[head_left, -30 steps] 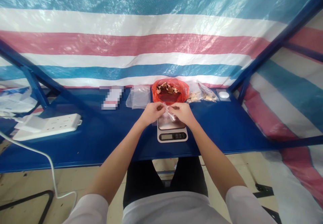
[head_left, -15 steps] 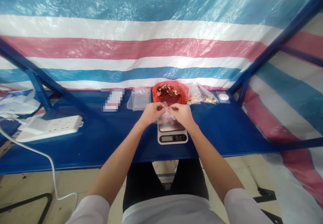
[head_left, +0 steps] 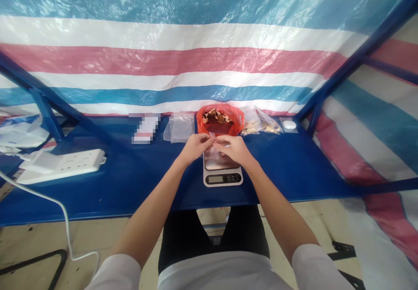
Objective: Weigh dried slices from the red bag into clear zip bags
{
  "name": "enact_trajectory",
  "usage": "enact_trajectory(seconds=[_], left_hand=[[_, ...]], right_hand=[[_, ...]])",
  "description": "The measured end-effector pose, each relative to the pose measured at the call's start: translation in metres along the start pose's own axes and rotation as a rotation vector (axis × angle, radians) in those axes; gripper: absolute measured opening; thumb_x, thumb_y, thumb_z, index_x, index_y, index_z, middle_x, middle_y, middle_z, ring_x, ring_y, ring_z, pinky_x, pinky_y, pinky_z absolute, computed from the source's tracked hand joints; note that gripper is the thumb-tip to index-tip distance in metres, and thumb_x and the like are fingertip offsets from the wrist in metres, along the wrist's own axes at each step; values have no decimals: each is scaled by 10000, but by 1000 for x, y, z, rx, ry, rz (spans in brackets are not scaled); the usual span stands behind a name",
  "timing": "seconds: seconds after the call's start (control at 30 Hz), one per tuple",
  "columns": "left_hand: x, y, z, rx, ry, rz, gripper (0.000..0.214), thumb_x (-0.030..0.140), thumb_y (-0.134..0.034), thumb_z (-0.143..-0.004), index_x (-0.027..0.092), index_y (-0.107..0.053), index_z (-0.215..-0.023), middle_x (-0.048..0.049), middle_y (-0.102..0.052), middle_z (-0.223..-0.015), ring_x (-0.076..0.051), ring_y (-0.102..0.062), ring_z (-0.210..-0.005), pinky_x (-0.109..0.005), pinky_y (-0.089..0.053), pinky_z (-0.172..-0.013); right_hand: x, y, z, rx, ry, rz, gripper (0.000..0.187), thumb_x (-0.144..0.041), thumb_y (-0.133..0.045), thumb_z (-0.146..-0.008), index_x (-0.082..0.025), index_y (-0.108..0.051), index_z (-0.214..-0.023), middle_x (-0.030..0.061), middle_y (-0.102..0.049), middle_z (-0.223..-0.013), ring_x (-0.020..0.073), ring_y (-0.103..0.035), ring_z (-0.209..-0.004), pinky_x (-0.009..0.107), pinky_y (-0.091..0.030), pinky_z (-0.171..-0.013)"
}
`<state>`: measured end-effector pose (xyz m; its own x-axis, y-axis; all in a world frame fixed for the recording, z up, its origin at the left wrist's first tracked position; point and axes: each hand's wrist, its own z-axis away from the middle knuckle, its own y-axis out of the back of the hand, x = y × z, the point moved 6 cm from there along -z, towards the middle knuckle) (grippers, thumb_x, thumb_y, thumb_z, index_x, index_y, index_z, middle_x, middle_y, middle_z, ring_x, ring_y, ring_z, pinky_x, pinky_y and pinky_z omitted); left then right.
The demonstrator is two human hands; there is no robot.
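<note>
Clear bag (head_left: 212, 153) in both hands (head_left: 196, 146) (head_left: 234, 148)

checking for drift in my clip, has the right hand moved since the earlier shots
Yes. The right hand has shifted slightly toward the left hand on the clear plastic bag, judged against the digital scale below them.

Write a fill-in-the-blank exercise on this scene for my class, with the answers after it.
1. The left hand and right hand pinch a small clear plastic ____ above the digital kitchen scale.
2. Dried slices lie in an open ____ plastic bag.
3. The white power strip lies on the person's ____ side of the scale.
4. The scale stands on a ____ tabletop.

Answers: bag; red; left; blue.
</note>
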<state>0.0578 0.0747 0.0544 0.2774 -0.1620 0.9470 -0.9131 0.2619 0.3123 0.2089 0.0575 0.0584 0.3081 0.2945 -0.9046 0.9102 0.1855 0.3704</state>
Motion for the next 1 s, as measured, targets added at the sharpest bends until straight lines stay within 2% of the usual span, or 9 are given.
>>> enact_trajectory(seconds=[0.23, 0.37, 0.5, 0.6, 0.77, 1.0], left_hand=[[1, -1, 0, -7, -20, -73, 380, 505, -638, -815, 140, -645, -709, -7, -600, -639, -115, -506, -583, -235, -400, -567], [-1, -1, -2, -20, -31, -88, 345, 472, -630, -814, 142, -631, -711, 2, -584, -633, -111, -498, -576, -230, -388, -557], [-2, -3, -4, -36, -35, -106, 281, 406, -609, -799, 147, -624, -692, 7, -577, -609, -118, -516, -578, -231, -399, -567], [-1, -4, -5, -4, -38, -158, 246, 370, -591, -782, 151, -622, -675, 8, -578, -592, -118, -508, -566, -227, -388, -551], [4, -5, -4, 44, -41, -219, 240, 363, -581, -761, 150, -634, -664, 14, -570, -576, -115, -484, -558, -222, -371, -539], [14, -1, -5, 76, -75, -265, 246, 357, -560, -730, 152, -621, -607, 23, -522, -560, -107, -440, -561, -225, -347, -548]], right_hand=[[0, 2, -3, -20, -3, 11, 204, -305, -675, -820, -177, -773, -945, 44, -775, -921, 187, -732, -773, 260, -596, -679], [12, 3, -6, -43, -97, -87, 201, -344, -673, -814, -170, -769, -837, 24, -748, -765, 180, -717, -651, 267, -601, -598], [22, 2, -8, -31, -186, -204, 214, -377, -722, -764, -169, -760, -799, 19, -734, -719, 177, -701, -603, 274, -609, -554], [26, 3, -9, -2, -221, -232, 222, -384, -734, -748, -168, -759, -791, 13, -725, -690, 169, -688, -570, 270, -607, -530], [27, 3, -9, 42, -219, -202, 222, -380, -731, -736, -170, -768, -795, 20, -731, -686, 178, -691, -548, 264, -590, -487], [19, 6, -10, 99, -144, -83, 156, -309, -684, -748, -185, -770, -785, 7, -737, -689, 171, -680, -511, 258, -568, -469]])
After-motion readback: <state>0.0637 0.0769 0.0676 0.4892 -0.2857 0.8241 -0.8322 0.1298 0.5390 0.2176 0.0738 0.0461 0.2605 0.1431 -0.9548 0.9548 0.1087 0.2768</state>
